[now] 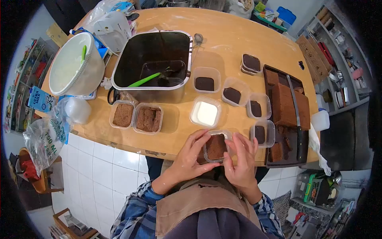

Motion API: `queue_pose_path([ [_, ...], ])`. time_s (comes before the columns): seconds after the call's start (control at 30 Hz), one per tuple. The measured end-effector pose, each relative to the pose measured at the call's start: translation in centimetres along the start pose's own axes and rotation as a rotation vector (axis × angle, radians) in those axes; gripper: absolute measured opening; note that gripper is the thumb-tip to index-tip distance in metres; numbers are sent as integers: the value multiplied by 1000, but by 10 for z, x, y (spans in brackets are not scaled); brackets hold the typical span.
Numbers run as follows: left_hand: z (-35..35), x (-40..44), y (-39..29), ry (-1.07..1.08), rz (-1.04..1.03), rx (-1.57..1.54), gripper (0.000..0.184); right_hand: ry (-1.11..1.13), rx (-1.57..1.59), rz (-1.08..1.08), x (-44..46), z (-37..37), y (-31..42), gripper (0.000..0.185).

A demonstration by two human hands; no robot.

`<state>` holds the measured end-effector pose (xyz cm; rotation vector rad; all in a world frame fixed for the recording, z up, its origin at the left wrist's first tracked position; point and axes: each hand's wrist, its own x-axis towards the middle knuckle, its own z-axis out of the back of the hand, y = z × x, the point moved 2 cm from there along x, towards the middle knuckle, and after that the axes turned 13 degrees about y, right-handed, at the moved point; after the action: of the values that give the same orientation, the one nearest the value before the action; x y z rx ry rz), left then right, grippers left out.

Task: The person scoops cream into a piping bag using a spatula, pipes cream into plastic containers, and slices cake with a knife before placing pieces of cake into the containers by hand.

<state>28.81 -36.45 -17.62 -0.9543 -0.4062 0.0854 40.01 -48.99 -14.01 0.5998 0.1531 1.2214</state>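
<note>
At the table's front edge, my left hand (188,156) curls around the left side of a clear square plastic container (209,156). My right hand (242,158) grips its right side, thumb and fingers at the rim. A piece of chocolate cake (217,146) lies inside, with a little white showing at its edge. Just beyond stands a container of white cream (206,113). To the right are several containers with a dark chocolate layer, such as one container (259,134) near my right hand. Two containers with brown cake (148,118) stand to the left.
A large metal pan (151,93) holds dark chocolate and a green-handled spatula (145,79). A white bowl (75,65) of cream stands at far left, near a hand mixer (113,30). On the right, a dark tray (292,162) carries chocolate cake (284,105) and a long knife (296,107).
</note>
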Motion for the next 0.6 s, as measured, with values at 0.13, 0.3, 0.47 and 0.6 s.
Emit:
queue_pose_path([
  [0.13,-1,-2,4,1,2,-15,77,-6,158,5,-2,-6,-3,58],
  [0.3,-2,-3,6,12,-9,-22,69,14,157,-4,-4,-10,-4,60],
  [0.47,-1,-1,0,-1,1,-7,64,4,146,-8,-7,-9,-6,58],
  [0.6,-6,-1,3,-8,-17,19,67,16,123,-32,-9,-8,-7,53],
])
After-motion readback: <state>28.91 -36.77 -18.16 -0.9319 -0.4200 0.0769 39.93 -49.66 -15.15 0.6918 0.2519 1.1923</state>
